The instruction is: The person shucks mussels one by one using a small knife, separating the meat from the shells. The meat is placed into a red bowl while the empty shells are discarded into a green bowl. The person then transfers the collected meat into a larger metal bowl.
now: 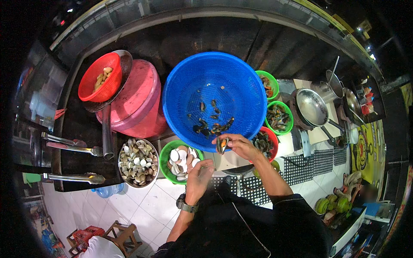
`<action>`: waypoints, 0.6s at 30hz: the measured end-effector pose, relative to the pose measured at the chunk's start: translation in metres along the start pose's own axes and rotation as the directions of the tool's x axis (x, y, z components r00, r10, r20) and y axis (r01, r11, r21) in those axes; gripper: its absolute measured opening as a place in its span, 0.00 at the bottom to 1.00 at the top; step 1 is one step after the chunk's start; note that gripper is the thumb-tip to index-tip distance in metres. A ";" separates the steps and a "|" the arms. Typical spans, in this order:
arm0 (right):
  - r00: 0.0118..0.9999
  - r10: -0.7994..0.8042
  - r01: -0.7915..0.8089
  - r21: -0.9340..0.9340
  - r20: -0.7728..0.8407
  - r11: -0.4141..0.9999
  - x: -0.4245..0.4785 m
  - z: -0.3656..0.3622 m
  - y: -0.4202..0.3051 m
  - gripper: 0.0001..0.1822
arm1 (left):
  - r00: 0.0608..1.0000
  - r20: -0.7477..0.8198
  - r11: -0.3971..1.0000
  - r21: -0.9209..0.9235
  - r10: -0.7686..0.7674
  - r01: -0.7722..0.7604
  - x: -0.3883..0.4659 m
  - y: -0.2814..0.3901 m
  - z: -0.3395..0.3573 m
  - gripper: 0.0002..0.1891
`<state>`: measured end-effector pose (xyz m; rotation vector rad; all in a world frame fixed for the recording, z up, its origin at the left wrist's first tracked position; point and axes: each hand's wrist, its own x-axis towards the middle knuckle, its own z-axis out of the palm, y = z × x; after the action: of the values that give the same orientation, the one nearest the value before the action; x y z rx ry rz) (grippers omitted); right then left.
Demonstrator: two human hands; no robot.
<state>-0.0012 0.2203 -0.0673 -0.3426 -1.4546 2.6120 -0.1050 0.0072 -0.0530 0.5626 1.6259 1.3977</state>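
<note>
In my right hand (pixel 242 146) is an opened mussel (pixel 222 144), its orange flesh showing between dark shells, held over the near rim of a large blue plastic basket (pixel 180 96). Several more mussels (pixel 219 125) lie on the basket's mesh bottom, mostly toward the near side. My left hand (pixel 199 179), with a watch at the wrist, is raised near a green basket (pixel 164 161) of white and brown clams (pixel 182 159); its fingers are bent and nothing shows in them. Right of the blue basket, a red basket (pixel 276 145) holds dark mussels, partly behind my right forearm.
Two green baskets (pixel 292 121) of shellfish stand at right, near a wok (pixel 312 106) and a cleaver (pixel 305 143). At left are a metal bowl of clams (pixel 138 164), a pink lidded bucket (pixel 138 96), a pan handle (pixel 107 135) and tongs (pixel 74 177). Another person (pixel 351 188) sits far right.
</note>
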 end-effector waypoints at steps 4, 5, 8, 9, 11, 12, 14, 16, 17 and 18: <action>1.000 -0.005 0.004 -0.098 -0.012 0.995 -0.027 0.007 0.008 0.22 | 0.997 -0.071 0.995 -0.092 0.042 -0.048 -0.001 0.001 0.018 0.14; 1.000 0.014 -0.017 -0.153 -0.019 0.988 -0.034 0.008 0.009 0.21 | 0.994 -0.093 0.994 -0.096 0.051 -0.060 -0.002 0.001 0.022 0.15; 0.998 0.002 -0.029 -0.429 -0.064 0.903 -0.056 0.026 0.000 0.20 | 0.990 -0.087 0.993 -0.045 0.108 -0.112 -0.010 0.012 0.033 0.16; 0.996 0.002 -0.043 -0.491 -0.084 0.870 -0.063 0.032 0.001 0.20 | 0.989 -0.076 0.992 -0.001 0.124 -0.124 -0.014 0.017 0.038 0.17; 0.987 -0.001 -0.055 -0.342 -0.159 0.938 -0.078 0.035 0.013 0.19 | 0.990 -0.078 0.993 0.042 0.114 -0.111 -0.018 0.014 0.047 0.17; 0.981 0.014 -0.075 -0.310 -0.195 0.948 -0.085 0.032 0.024 0.19 | 0.986 -0.082 0.989 0.054 0.143 -0.139 -0.019 0.004 0.051 0.17; 0.960 0.011 -0.091 -0.274 -0.280 0.957 -0.100 0.031 0.035 0.17 | 0.984 -0.083 0.984 0.104 0.155 -0.146 -0.019 -0.010 0.060 0.17; 0.937 0.049 -0.119 -0.185 -0.345 0.975 -0.116 0.031 0.041 0.16 | 0.987 -0.036 0.981 0.125 0.154 -0.148 -0.023 -0.019 0.069 0.17; 0.925 0.070 -0.131 -0.139 -0.374 0.982 -0.123 0.031 0.044 0.16 | 0.988 -0.013 0.979 0.135 0.153 -0.150 -0.024 -0.024 0.073 0.16; 0.914 0.053 -0.106 -0.109 -0.402 0.988 -0.130 0.030 0.048 0.15 | 0.988 -0.011 0.978 0.146 0.151 -0.148 -0.024 -0.031 0.078 0.15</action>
<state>0.1168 0.1414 -0.0754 -0.9083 -1.4852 2.3205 -0.0213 0.0218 -0.0714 0.7707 1.7432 1.4051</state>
